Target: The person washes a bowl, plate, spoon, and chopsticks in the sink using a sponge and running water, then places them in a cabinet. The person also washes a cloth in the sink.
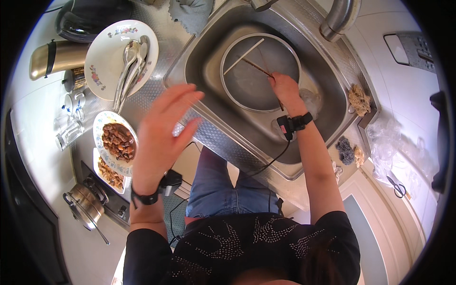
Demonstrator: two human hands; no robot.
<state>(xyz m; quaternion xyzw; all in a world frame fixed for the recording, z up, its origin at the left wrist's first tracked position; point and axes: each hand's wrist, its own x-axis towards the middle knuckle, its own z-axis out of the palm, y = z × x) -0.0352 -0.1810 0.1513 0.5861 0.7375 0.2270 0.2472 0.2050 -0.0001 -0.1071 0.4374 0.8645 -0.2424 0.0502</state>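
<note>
My right hand (284, 91) is inside the steel sink (205, 67), its fingers closed on a dark brown chopstick (254, 66). Under it a round metal basin (237, 87) rests in the sink, and a pale chopstick (244, 56) lies across the basin. A thin dark line also crosses the basin; whether it is another chopstick I cannot tell. My left hand (165, 124), slightly blurred, is raised over the steel counter between the sink and the dishes, fingers apart and holding nothing. Left of the sink, a floral white bowl (103, 53) holds several metal spoons (130, 57).
Near my left hand, a plate of diced food (115, 140) overlaps a white dish (101, 174). A metal pot (83, 203) is by the stove. The faucet (338, 21) overhangs the sink's far edge. Scouring pads (345, 150) and scissors (396, 187) lie at the right; a cloth (190, 14) at the back.
</note>
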